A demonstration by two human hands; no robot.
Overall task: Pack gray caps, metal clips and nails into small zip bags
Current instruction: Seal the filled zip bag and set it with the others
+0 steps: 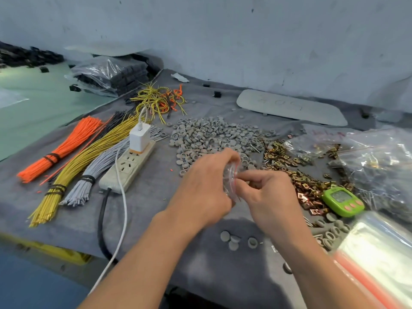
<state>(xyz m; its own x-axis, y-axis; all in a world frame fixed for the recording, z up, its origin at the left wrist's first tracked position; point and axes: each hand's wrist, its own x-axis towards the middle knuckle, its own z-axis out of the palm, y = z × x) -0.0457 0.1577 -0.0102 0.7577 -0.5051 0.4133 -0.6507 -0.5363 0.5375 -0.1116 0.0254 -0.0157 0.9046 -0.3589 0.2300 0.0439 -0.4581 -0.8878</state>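
A small clear zip bag [231, 177] with a red seal line is held upright between both hands above the grey cloth. My left hand [205, 188] grips its left side with curled fingers. My right hand [265, 192] pinches the bag's red-lined edge. A big heap of gray caps [211, 137] lies just beyond the hands. Metal clips [289, 172], brassy and coppery, spread to the right of them. A few loose gray caps [234, 240] lie under my wrists. Thin nails [367, 199] lie at the right near a large bag. What the small bag holds is hidden.
A power strip [127, 168] with a white charger [139, 139] sits left of the hands. Bundles of orange, yellow and grey wires [73, 166] lie farther left. A green timer [342, 201], large plastic bags [379, 157] and a stack of empty zip bags [379, 259] crowd the right.
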